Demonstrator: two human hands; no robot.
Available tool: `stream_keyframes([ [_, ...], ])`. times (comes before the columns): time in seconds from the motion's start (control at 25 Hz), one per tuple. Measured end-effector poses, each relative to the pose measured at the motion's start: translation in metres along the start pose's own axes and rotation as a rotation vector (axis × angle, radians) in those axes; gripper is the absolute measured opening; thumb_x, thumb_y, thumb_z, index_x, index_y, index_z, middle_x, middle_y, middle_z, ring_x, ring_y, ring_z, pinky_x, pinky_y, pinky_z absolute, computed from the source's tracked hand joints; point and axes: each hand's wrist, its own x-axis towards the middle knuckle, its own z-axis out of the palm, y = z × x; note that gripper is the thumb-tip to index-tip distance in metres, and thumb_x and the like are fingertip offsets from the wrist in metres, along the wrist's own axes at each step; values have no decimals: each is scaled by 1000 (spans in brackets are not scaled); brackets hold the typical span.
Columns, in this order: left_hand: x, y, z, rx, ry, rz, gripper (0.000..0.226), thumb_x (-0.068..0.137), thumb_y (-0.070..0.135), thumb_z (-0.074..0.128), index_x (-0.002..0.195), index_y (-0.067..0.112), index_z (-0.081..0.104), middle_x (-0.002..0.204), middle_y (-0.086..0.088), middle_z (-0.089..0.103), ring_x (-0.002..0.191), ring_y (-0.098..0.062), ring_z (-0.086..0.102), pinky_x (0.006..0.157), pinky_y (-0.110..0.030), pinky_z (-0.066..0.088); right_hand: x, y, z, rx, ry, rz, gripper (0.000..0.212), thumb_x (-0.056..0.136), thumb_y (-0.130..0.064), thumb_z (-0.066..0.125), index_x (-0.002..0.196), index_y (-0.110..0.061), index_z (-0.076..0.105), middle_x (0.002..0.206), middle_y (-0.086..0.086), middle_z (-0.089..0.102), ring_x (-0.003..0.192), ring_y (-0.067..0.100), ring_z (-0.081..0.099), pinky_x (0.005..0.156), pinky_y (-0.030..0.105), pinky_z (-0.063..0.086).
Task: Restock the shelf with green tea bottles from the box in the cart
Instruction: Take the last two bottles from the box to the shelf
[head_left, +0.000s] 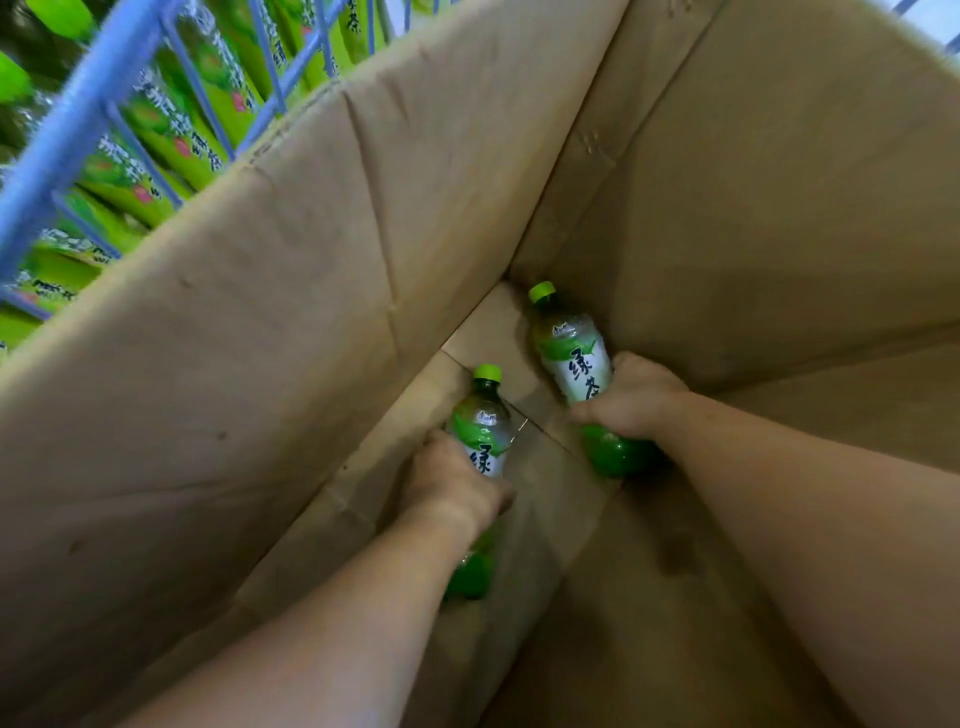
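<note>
**Step in hand: pickup from the box.** Both forearms reach down into the deep cardboard box (311, 312), whose walls fill most of the frame.

- **Left hand** (457, 483), lower centre: the fingers wrap round the middle of the left bottle (485, 415). The green cap points up-frame and the green base shows below the wrist.
- **Right hand** (636, 397), right of centre: the fingers and thumb curl round the label of the right bottle (569, 343). This bottle lies tilted near the far corner of the box, cap up-frame, with its base just below the hand.

The two bottles are near each other but apart. Both sit at the box floor. It cannot be told whether either has been lifted off it.

The blue wire cart (78, 130) runs along the upper left of the frame. Through its bars show blurred green-labelled bottles (171, 140), probably shelf stock.

**Next move, as judged:**
1. Raise both bottles straight up between the tall walls.
2. Keep the bottles apart and clear of the box rim.
3. Turn each bottle upright.
4. Carry them toward the green stock at upper left.

The bottle bodies look smooth, so a firm mid-body grip guards against slipping during the lift.
</note>
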Motion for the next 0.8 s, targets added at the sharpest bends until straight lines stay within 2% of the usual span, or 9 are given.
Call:
stream_keyframes([
  [0.08,10,-6,-16,-4,-9,-22,72,55,39,94,115,17,61,105,-4,68,93,-25,67,78,-28,54,-6,-7,16,164,-39,40,81,63,-46,91,129,-17,55,124,7,63,110,28,63,91,33,51],
  [0.16,14,-12,-27,7,-9,-4,53,60,39,92,104,18,69,86,3,67,68,-14,60,54,-18,42,-16,-12,40,376,-99,109,67,64,-39,91,119,-15,61,115,8,67,100,26,67,87,33,54],
  [0.24,13,-15,-35,19,22,-6,35,65,37,89,87,19,68,76,7,62,57,-5,52,44,-18,34,-28,-15,62,598,-130,180,50,68,-30,88,109,-11,67,105,10,71,89,26,69,79,34,58],
  [0.28,12,-18,-39,22,33,-15,31,67,35,88,80,20,64,76,7,62,56,-5,52,47,-18,37,-35,-18,72,701,-137,209,45,69,-25,87,108,-9,68,105,13,72,88,28,70,81,39,60],
  [0.36,7,-22,-49,21,41,-28,34,69,34,88,79,20,58,89,1,65,70,-16,61,66,-20,46,-49,-20,82,836,-157,261,45,69,-18,85,109,-7,67,106,17,72,90,33,72,86,48,60],
  [0.48,-11,-32,-67,-8,7,-70,64,70,36,88,119,16,53,117,-7,64,106,-29,64,91,-35,53,-76,-22,85,927,-171,301,46,67,-15,81,109,-7,65,104,20,72,88,37,73,84,53,61],
  [0.56,-29,-37,-78,-57,-8,-99,77,70,34,87,129,12,44,122,-10,62,108,-33,63,95,-40,54,-98,-23,82,957,-155,308,47,66,-15,80,110,-8,65,103,19,71,87,37,72,81,50,61],
  [0.72,-71,-23,-104,-188,-32,-108,82,67,32,86,134,7,46,121,-13,64,101,-34,68,93,-45,57,-150,-26,62,1052,-90,255,43,67,-11,79,108,-7,66,92,15,71,69,30,69,60,35,59],
  [0.8,-102,-15,-120,-235,-45,-70,80,67,32,85,134,7,50,118,-13,66,97,-33,69,91,-46,58,-183,-26,49,1087,-85,218,45,66,-10,79,109,-5,67,93,20,72,68,30,69,63,41,62],
])
